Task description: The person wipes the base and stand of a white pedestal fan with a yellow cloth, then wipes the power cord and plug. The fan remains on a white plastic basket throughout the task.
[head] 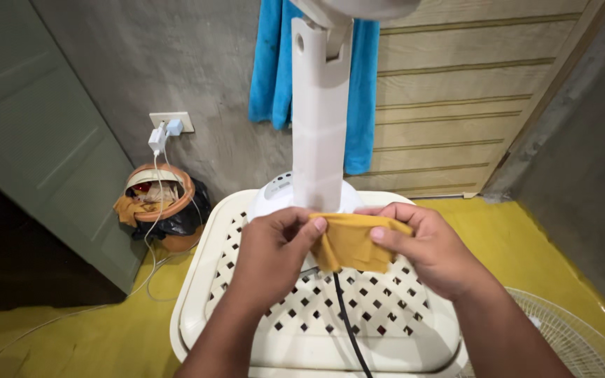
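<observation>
Looking down from your head camera, your left hand (pixel 272 248) and right hand (pixel 425 245) meet over a cream plastic stool (pixel 386 322) with a lattice top. Between them you hold a folded mustard-yellow cloth (pixel 350 241), each hand pinching one end with thumb and fingers closed on the fabric. The cloth sits just in front of a white fan column (pixel 320 119) rising from its rounded base (pixel 274 196) on the far part of the stool. A black cord (pixel 344 322) runs toward you across the lattice. Far left, a terracotta bin (pixel 166 210) stands below a wall socket (pixel 169 124). A blue towel (pixel 271 63) hangs behind the column. A fan grille (pixel 568 336) lies near right on the yellow floor (pixel 85 336).
</observation>
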